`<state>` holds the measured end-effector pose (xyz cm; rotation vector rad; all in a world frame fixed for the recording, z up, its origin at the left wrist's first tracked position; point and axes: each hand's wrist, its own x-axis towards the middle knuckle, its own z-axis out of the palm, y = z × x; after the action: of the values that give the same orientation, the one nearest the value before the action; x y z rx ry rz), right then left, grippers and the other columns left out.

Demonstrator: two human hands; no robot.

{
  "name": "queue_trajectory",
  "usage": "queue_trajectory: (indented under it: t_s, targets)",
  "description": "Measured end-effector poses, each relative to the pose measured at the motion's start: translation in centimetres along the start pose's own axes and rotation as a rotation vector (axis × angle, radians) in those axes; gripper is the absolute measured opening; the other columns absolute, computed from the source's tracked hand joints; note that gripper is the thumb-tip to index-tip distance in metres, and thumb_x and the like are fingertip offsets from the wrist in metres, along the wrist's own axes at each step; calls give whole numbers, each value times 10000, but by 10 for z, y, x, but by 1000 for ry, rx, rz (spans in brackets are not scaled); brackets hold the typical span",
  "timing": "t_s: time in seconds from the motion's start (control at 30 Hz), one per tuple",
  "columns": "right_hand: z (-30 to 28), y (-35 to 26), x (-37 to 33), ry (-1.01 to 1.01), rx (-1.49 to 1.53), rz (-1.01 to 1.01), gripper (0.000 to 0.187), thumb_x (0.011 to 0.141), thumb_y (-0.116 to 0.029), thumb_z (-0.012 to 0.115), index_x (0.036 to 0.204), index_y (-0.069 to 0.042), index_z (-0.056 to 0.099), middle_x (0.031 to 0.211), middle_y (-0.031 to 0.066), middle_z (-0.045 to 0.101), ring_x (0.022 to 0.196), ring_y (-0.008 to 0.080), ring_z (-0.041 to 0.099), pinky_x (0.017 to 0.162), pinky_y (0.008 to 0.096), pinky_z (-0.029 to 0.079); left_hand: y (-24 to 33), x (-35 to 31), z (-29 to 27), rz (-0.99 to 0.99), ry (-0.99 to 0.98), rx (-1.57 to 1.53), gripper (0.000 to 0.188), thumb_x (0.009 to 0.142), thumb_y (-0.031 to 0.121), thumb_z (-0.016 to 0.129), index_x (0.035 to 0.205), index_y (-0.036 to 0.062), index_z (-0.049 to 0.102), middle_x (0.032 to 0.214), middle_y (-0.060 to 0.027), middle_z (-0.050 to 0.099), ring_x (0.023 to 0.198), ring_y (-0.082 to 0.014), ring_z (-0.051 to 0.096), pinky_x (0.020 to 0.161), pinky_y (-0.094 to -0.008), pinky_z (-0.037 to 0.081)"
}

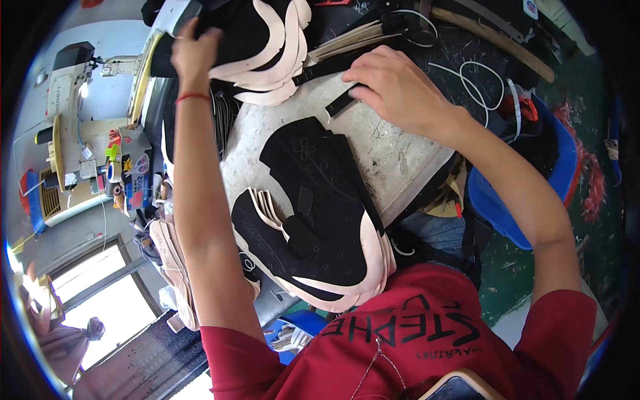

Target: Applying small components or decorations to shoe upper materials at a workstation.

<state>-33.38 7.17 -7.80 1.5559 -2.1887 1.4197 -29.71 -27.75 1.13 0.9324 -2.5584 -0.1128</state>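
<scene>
My right hand [393, 87] is above the pale worn work board [407, 157], its fingers curled on a short black strip [342, 103]. At the upper left, my left hand [195, 53] is over the edge of a stack of black pieces [237, 40] with pale pink curved edges. Motion blurs its fingers, and I cannot tell whether it holds anything. Closer to me lies another stack of black cut pieces [317, 200] with pale pink borders. Faint flower outlines mark its top piece, which has a curved notch on the left.
A wooden-handled tool [493, 41] lies at the far right, near a looped white cord [481, 90]. A blue bin [493, 200] stands right of the board. At left are a sewing machine [70, 80] and more pale stacked pieces [173, 267].
</scene>
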Motion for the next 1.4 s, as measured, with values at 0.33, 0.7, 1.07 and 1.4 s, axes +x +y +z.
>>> queue_trajectory:
  t_s: [0.33, 0.7, 1.07, 1.4]
  targets:
    - [-2, -34, -6, -86, -135, -142, 119, 807, -124, 612, 872, -26, 592, 879, 107, 532, 766, 263, 586, 707, 362, 458, 57, -218, -68, 250, -160, -443, 331, 855, 170, 646, 1160, 52, 589, 1095, -164, 592, 975, -246, 593, 767, -289, 481]
    - [29, -151, -60, -247, 360, -208, 132, 771, -134, 618, 796, -37, 531, 780, 106, 528, 758, 265, 562, 679, 354, 459, 50, -380, -114, -592, -330, -1188, 236, 954, 191, 519, 905, -19, 615, 779, -64, 648, 746, -106, 595, 693, -233, 463]
    - [22, -161, -57, -541, 420, 286, 245, 895, -207, 527, 821, 22, 571, 716, 194, 622, 700, 339, 643, 642, 415, 495, 50, -390, -122, -176, -172, -419, 353, 854, 114, 621, 1168, -29, 545, 1171, -167, 560, 1056, -259, 546, 881, -344, 435]
    - [31, -152, -56, -571, 676, 623, 300, 910, -235, 533, 920, 47, 636, 720, 181, 647, 695, 276, 658, 642, 370, 484, 49, -369, -118, -606, -287, -1002, 214, 870, 14, 587, 1077, -31, 562, 847, -37, 589, 729, -77, 582, 623, -228, 542]
